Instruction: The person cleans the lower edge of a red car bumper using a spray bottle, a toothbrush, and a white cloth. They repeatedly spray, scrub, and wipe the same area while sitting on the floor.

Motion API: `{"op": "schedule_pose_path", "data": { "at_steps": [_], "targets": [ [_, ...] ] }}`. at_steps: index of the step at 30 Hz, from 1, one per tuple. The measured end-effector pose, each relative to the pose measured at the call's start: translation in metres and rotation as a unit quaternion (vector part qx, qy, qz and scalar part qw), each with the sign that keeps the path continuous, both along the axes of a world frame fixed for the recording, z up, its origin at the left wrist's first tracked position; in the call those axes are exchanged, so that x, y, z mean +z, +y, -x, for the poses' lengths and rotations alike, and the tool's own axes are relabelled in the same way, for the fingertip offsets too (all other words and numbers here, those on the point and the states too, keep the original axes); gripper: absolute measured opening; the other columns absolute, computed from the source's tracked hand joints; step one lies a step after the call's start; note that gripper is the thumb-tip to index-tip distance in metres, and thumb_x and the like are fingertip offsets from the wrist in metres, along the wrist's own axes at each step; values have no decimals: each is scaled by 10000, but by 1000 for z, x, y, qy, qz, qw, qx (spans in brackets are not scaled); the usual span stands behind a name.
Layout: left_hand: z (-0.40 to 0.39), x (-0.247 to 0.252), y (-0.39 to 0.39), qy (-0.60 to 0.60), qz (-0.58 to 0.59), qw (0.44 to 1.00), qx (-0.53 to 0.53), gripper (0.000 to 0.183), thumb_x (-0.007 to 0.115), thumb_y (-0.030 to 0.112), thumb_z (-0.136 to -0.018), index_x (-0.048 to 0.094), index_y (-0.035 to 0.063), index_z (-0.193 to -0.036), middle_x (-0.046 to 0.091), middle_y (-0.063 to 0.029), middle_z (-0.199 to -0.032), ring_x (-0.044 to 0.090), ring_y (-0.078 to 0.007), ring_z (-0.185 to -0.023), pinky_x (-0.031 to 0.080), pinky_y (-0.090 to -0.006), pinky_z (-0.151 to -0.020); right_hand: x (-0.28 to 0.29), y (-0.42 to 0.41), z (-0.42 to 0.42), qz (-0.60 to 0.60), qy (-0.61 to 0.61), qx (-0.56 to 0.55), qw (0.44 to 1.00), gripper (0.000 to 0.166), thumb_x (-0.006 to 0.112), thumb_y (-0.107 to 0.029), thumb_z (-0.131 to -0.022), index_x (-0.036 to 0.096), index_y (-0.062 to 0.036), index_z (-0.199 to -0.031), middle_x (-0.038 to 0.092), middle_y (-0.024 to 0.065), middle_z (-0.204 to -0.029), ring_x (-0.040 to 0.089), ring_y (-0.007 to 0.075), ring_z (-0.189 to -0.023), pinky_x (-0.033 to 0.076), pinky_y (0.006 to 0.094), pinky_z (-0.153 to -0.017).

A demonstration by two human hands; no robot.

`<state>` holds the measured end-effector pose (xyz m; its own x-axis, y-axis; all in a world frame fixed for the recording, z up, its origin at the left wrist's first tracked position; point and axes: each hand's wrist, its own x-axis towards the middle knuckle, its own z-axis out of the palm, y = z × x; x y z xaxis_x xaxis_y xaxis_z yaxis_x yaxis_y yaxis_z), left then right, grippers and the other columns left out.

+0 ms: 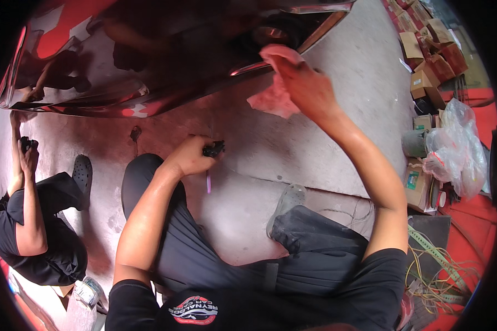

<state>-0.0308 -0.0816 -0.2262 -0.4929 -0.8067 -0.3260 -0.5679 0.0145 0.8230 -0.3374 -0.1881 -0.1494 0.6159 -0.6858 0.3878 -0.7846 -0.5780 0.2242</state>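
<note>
My right hand (314, 89) grips a pinkish cloth (277, 97) at the lower edge of a dark, glossy car body panel (170, 53). The cloth's upper part meets the panel beside a round lamp-like fitting (271, 33), and its loose end hangs below my fingers. Lower and to the left, above my bent knee, my left hand (194, 153) is closed around a small black object (213, 149), mostly hidden by the fingers, so its kind is unclear. Just below that hand shows a thin pale purple stick (208, 182); whether it is held or lies on the floor I cannot tell.
At the left, a co-worker (45, 231) crouches by the car, a black object (28, 144) in one hand. Cardboard boxes (424, 82), a clear plastic bag (459, 149) and a dark bucket (414, 143) line the right side. Tangled cords (435, 269) lie at lower right on the concrete floor (248, 223).
</note>
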Motion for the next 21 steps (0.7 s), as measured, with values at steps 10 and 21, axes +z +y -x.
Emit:
{"op": "schedule_pose_path", "data": {
  "at_steps": [10, 21],
  "targets": [
    [6, 1, -6, -51, -16, 998, -22, 282, 731, 240, -835, 742, 25, -1018, 720, -199, -857, 707, -354, -822, 538, -416, -778, -3, -21, -35, 64, -84, 37, 994, 541, 658, -121, -851, 604, -233, -1377, 534, -166, -1424, 688, 143, -881, 574, 254, -573],
    [-1, -8, 1, 5, 22, 1000, -5, 287, 728, 278, -872, 739, 20, -996, 675, -185, -796, 640, -305, -729, 506, -408, -725, 16, -2, -3, 89, 60, -61, 992, 602, 650, -81, -781, 615, -202, -1370, 616, -135, -1313, 662, 149, -835, 584, 303, -611]
  ]
}}
